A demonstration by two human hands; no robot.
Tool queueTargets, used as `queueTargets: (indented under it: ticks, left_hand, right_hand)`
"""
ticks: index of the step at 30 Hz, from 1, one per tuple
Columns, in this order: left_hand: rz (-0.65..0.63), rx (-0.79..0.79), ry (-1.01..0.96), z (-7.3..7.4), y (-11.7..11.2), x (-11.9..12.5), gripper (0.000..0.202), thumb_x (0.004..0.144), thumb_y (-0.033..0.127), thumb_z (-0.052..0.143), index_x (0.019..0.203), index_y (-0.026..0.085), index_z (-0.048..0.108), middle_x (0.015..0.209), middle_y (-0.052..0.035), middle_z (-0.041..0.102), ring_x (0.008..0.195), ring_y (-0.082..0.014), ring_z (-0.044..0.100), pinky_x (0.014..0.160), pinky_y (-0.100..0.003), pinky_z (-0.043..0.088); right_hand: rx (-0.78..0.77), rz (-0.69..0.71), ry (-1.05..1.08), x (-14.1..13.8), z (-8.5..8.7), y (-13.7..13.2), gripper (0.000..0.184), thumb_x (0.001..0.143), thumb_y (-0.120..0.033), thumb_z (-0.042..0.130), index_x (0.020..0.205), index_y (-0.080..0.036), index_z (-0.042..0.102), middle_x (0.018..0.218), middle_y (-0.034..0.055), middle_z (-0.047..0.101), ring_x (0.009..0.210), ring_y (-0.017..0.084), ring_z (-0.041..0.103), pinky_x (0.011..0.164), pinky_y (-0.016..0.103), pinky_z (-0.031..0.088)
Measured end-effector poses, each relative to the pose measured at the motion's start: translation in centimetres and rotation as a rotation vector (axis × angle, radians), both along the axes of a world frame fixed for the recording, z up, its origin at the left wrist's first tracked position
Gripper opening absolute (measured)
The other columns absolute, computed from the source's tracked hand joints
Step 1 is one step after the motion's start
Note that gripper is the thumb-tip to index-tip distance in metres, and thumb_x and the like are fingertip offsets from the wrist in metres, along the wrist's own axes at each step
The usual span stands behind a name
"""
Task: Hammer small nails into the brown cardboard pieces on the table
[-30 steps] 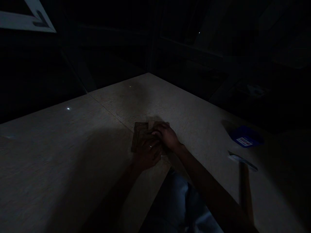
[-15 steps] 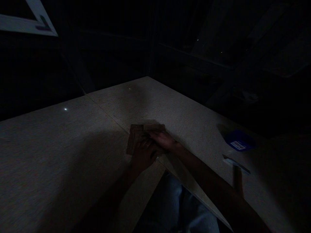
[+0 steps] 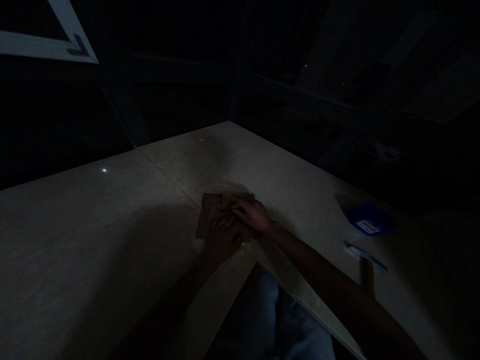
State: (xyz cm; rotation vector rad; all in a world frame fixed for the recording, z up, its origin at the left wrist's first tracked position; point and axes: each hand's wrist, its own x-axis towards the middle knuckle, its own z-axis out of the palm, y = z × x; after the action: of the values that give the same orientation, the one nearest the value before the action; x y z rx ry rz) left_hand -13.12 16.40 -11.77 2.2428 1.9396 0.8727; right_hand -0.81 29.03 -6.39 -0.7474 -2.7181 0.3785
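Two hands meet on a flat brown piece point(image 3: 209, 212) near the surface's point(image 3: 112, 225) front edge, with wide bare room to its left and beyond. The piece has not shifted; the right hand point(image 3: 252, 215) has arched since, fingertips on its far right corner. The left hand point(image 3: 221, 241) lies over its near side; whether either grips it cannot be told in the dark

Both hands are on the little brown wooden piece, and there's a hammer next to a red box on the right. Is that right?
Not quite. The box is blue, not red, as the head view shows. It does lie next to the hammer on the right, and the left hand and right hand are both on the little brown wooden piece.
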Motion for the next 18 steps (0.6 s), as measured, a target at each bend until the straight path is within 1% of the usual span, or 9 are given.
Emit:
queueTargets:
  ticks: [2, 5, 6, 9, 10, 12, 15, 16, 18]
  left_hand:
    - [-0.001, 0.010, -0.002, 0.2, 0.0, 0.1, 0.035, 0.091, 0.033, 0.059, 0.124, 0.023, 0.062, 0.136, -0.0096, 0.062, 0.126, -0.0305, 0.053, 0.105, -0.051, 0.040]
    - [0.001, 0.021, 0.003, 0.5, -0.1, 0.1, 0.031, 0.091, 0.034, 0.060, 0.120, 0.024, 0.064, 0.135, -0.0086, 0.062, 0.126, -0.0303, 0.053, 0.104, -0.050, 0.041]
    - [0.006, 0.027, 0.008, 0.5, -0.2, 0.1, 0.030, 0.091, 0.034, 0.059, 0.118, 0.023, 0.065, 0.135, -0.0088, 0.063, 0.125, -0.0304, 0.053, 0.103, -0.050, 0.041]
    - [0.035, 0.051, 0.036, 0.6, -0.2, 0.1, 0.025, 0.093, 0.036, 0.058, 0.112, 0.022, 0.067, 0.131, -0.0096, 0.065, 0.122, -0.0305, 0.055, 0.100, -0.050, 0.043]
    - [0.049, 0.060, 0.041, 0.7, -0.2, 0.1, 0.024, 0.093, 0.035, 0.057, 0.109, 0.023, 0.068, 0.129, -0.0094, 0.066, 0.120, -0.0302, 0.056, 0.099, -0.050, 0.043]
    - [0.084, 0.073, 0.044, 0.7, -0.2, 0.1, 0.022, 0.095, 0.035, 0.054, 0.106, 0.023, 0.069, 0.124, -0.0091, 0.068, 0.118, -0.0293, 0.058, 0.098, -0.049, 0.043]
    - [0.135, 0.088, 0.051, 0.7, -0.1, 0.0, 0.023, 0.096, 0.033, 0.051, 0.104, 0.021, 0.069, 0.118, -0.0097, 0.070, 0.113, -0.0292, 0.059, 0.096, -0.048, 0.044]
    - [0.153, 0.090, 0.058, 0.7, -0.1, 0.0, 0.023, 0.096, 0.032, 0.051, 0.103, 0.021, 0.070, 0.116, -0.0099, 0.071, 0.112, -0.0296, 0.060, 0.095, -0.048, 0.044]
    - [0.188, 0.092, 0.073, 0.7, -0.1, -0.1, 0.022, 0.095, 0.030, 0.051, 0.100, 0.020, 0.070, 0.112, -0.0100, 0.072, 0.110, -0.0301, 0.060, 0.094, -0.049, 0.044]
  right_hand:
    - [-0.055, -0.066, 0.098, 0.1, 0.5, 0.0, 0.041, 0.095, -0.025, 0.062, 0.136, -0.018, 0.058, 0.112, 0.0074, 0.075, 0.108, 0.020, 0.068, 0.099, 0.033, 0.051]
    - [-0.102, -0.170, 0.146, 0.5, 1.1, 0.9, 0.029, 0.092, -0.020, 0.063, 0.121, -0.021, 0.068, 0.113, 0.0067, 0.075, 0.106, 0.020, 0.069, 0.096, 0.032, 0.051]
    - [-0.132, -0.243, 0.150, 0.8, 1.1, 1.5, 0.028, 0.091, -0.018, 0.064, 0.118, -0.022, 0.069, 0.110, 0.0061, 0.076, 0.103, 0.020, 0.070, 0.094, 0.031, 0.052]
    - [-0.235, -0.546, 0.169, 2.2, 0.4, 3.7, 0.030, 0.086, -0.015, 0.065, 0.115, -0.018, 0.070, 0.104, 0.0055, 0.077, 0.095, 0.019, 0.072, 0.086, 0.027, 0.054]
    - [-0.248, -0.628, 0.176, 2.8, 0.0, 4.4, 0.029, 0.086, -0.015, 0.064, 0.114, -0.016, 0.070, 0.105, 0.0070, 0.077, 0.095, 0.019, 0.073, 0.085, 0.027, 0.054]
    - [-0.247, -0.733, 0.180, 3.9, -0.9, 5.5, 0.025, 0.086, -0.016, 0.062, 0.109, -0.013, 0.072, 0.105, 0.0114, 0.077, 0.096, 0.022, 0.073, 0.083, 0.029, 0.054]
    - [-0.248, -0.784, 0.176, 4.7, -2.4, 6.1, 0.017, 0.084, -0.017, 0.062, 0.094, -0.014, 0.075, 0.098, 0.0146, 0.077, 0.096, 0.026, 0.073, 0.082, 0.032, 0.055]
    - [-0.253, -0.777, 0.181, 4.6, -2.8, 6.1, 0.016, 0.084, -0.018, 0.062, 0.092, -0.016, 0.076, 0.098, 0.0139, 0.077, 0.096, 0.026, 0.074, 0.082, 0.032, 0.055]
    - [-0.262, -0.741, 0.209, 3.9, -3.4, 6.1, 0.018, 0.085, -0.018, 0.062, 0.095, -0.016, 0.076, 0.100, 0.0122, 0.077, 0.096, 0.024, 0.074, 0.084, 0.032, 0.055]
